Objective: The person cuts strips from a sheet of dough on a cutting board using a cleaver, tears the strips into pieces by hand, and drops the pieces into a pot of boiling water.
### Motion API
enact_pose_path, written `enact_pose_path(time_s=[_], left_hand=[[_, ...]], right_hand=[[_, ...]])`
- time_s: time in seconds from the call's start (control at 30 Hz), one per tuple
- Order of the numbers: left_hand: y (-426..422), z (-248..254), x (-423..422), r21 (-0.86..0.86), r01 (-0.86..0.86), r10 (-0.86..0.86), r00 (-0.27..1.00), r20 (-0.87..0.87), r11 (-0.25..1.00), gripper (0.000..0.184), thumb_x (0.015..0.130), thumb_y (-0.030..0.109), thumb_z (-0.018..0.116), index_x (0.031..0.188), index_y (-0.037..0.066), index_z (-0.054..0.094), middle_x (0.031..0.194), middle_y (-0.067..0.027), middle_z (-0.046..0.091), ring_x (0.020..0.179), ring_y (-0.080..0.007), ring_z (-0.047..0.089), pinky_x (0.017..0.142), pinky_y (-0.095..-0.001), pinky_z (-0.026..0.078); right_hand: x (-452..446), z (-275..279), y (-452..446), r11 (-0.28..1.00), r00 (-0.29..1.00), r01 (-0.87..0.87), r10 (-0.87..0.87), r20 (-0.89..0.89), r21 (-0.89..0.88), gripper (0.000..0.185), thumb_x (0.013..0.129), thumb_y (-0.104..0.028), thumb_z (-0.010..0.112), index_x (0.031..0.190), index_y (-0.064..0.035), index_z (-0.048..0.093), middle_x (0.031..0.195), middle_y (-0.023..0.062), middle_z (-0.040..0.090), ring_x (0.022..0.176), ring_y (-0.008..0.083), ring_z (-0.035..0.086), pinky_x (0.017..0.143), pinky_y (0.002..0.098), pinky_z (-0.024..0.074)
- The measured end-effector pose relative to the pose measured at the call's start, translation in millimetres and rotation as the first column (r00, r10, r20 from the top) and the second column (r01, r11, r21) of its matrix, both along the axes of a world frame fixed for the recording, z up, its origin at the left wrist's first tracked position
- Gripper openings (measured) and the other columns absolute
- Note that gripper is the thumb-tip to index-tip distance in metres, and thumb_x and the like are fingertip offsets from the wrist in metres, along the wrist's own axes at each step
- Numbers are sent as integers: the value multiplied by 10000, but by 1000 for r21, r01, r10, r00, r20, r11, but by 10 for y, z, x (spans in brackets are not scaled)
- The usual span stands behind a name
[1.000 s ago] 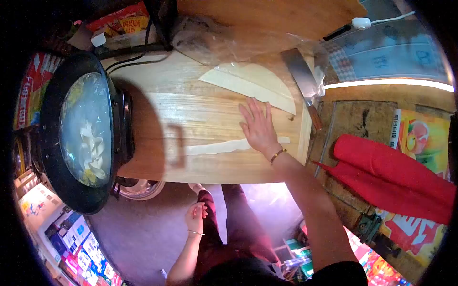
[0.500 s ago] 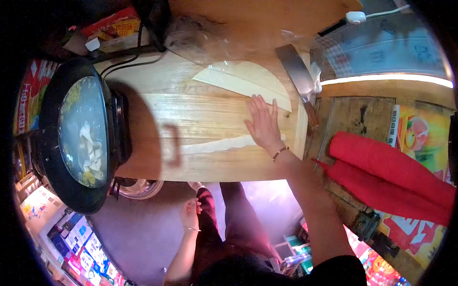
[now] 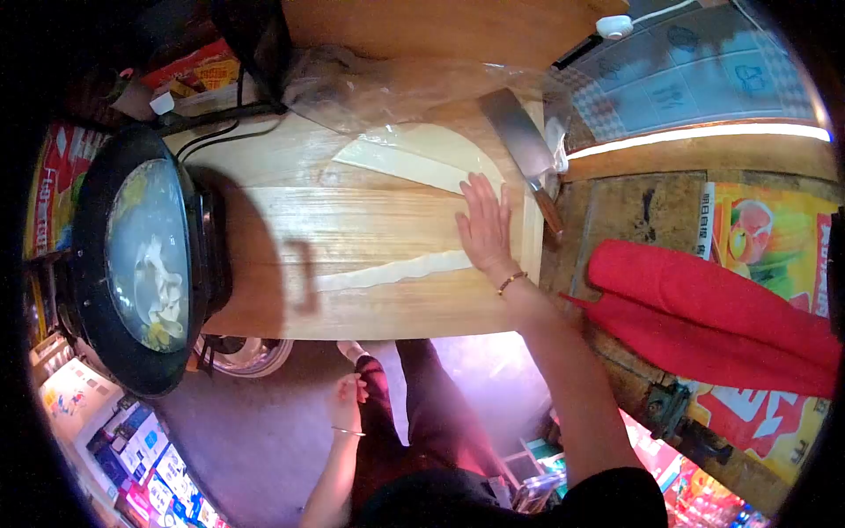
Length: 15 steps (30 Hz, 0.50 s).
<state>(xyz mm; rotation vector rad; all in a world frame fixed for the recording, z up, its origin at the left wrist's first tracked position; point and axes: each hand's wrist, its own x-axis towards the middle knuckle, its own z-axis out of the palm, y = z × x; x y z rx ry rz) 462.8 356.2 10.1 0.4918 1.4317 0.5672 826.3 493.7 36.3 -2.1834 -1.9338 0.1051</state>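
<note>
My right hand (image 3: 487, 227) lies flat on the wooden board with its fingers spread. Its fingertips touch or overlap the right end of a folded, half-round dough sheet (image 3: 405, 164). Nearer me, a long pale dough strip (image 3: 392, 269) stretches left from beside my right wrist. A cleaver (image 3: 519, 136) with a wooden handle rests at the board's right end, just beyond that hand. Low over the floor, near my leg, hangs my left hand (image 3: 349, 396). Its fingers are loosely bent, and I see nothing in them.
At left, a black wok (image 3: 92, 317) holds cloudy liquid with pale strips of dough. Clear plastic (image 3: 352, 92) lies behind the dough sheet. To the right, a red cloth (image 3: 695, 304) covers part of a worn wooden surface. A metal basin (image 3: 255, 356) stands below the board.
The view has swung slightly, moving the board, cleaver and wok left in the picture. My right hand has slid a little rightward along the dough sheet. My left hand still hangs low.
</note>
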Motion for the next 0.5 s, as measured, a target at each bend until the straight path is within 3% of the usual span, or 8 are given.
enact_pose_path(time_s=[0.03,0.07,0.2,0.3,0.37,0.43,0.5], left_hand=[[-10,-28,-53,24,22,-22,1000,-7,999,170,859,167,486,867,14,559,681,-26,564,522,-62,474,476,-185,377],[-1,-68,-94,52,46,-45,999,-17,998,165,860,161,483,866,14,559,681,-27,564,523,-64,475,477,-187,379],[57,-74,-40,52,67,-64,996,-60,996,162,859,151,477,864,8,553,678,-29,563,514,-70,475,469,-191,382],[-13,-20,-10,21,88,-86,994,-70,996,165,859,157,480,858,6,547,676,-28,560,508,-72,474,462,-195,384],[60,-122,130,34,48,-47,998,-29,998,148,843,155,503,843,18,558,650,-34,549,502,-94,476,444,-208,382],[43,89,202,33,21,-20,999,-39,999,141,839,153,511,843,20,558,656,-39,553,512,-97,488,443,-212,387],[119,82,236,40,-18,19,1000,-6,999,128,833,145,522,846,23,560,656,-36,552,519,-97,487,450,-213,388]], right_hand=[[35,13,-32,999,991,49,-50,122,8,504,801,-309,485,1223,-70,349,1309,90,290,1247,214,207,1022,479,91],[47,-76,-79,995,989,27,-12,150,-96,511,803,-331,480,1221,-68,350,1308,98,283,1244,221,205,1019,493,83],[57,-43,-129,998,993,31,-24,113,-61,519,793,-252,500,1234,-47,317,1311,105,279,1251,229,205,1023,491,59],[53,-78,-210,996,998,22,-16,68,-86,521,793,-258,502,1234,-51,318,1313,101,278,1253,214,204,1026,487,46],[131,-98,-109,998,990,-15,24,142,-60,507,804,-337,474,1216,-63,363,1290,93,313,1233,213,234,1011,499,89],[168,-142,-185,999,998,-35,37,53,-36,500,805,-303,478,1220,-57,347,1280,98,326,1226,224,247,1010,491,102],[293,-136,-164,985,981,139,-122,-149,105,491,807,-269,476,1223,-52,332,1277,101,326,1226,229,246,1013,484,104]])
